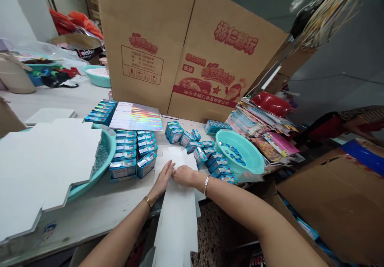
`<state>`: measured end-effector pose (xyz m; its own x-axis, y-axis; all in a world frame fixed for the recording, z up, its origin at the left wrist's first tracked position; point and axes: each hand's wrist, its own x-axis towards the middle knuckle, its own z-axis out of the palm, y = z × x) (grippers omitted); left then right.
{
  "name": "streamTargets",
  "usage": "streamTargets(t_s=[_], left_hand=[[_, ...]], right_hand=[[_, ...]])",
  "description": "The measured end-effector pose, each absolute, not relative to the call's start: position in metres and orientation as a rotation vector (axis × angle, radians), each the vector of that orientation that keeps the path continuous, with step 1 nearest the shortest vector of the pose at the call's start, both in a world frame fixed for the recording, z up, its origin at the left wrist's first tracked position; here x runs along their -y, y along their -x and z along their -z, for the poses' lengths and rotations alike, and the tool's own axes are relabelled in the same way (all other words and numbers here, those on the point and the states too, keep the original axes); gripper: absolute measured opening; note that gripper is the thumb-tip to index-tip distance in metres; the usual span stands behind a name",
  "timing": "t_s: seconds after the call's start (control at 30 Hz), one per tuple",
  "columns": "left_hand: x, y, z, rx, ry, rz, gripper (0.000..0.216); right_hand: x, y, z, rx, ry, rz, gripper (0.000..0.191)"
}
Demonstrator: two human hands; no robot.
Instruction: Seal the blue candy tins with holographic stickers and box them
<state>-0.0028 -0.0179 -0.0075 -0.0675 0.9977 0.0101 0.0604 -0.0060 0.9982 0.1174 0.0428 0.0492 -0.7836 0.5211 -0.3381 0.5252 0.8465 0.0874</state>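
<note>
A long white cardboard sheet (180,223) with cut and folded edges lies before me, its near end hanging past the table edge. My left hand (163,180) rests along its left side, fingers stretched out and nothing gripped. Touching the middle of the sheet, my right hand (185,176) is curled into a fist beside the left fingertips; whatever its fingers may hold is hidden. Small blue printed boxes (123,167) stand in rows to the left. More blue boxes (200,155) cluster to the right, some tilted.
A turquoise basin (255,155) with small blue pieces stands right. White card sheets (45,171) cover much of another basin (111,139) at left. Shiny silver sheets (138,115) lie behind the left boxes. A large carton (150,19) walls off the back; another person's arm (358,125) appears far right.
</note>
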Motion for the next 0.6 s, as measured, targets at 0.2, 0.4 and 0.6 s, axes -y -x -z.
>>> streamTargets(t_s=[0.2, 0.4, 0.6], left_hand=[[0.037, 0.047, -0.021, -1.426, -1.663, -0.821, 0.046], [0.066, 0.071, -0.035, -1.667, -2.066, -0.338, 0.048], [0.082, 0.058, -0.036, -1.774, -2.313, -0.140, 0.057]], right_hand=[[-0.025, -0.133, -0.047, -2.573, -1.174, 0.133, 0.030], [-0.022, -0.160, -0.071, -2.634, -1.171, 0.259, 0.031], [-0.036, -0.135, -0.084, -2.840, -0.858, 0.167, 0.030]])
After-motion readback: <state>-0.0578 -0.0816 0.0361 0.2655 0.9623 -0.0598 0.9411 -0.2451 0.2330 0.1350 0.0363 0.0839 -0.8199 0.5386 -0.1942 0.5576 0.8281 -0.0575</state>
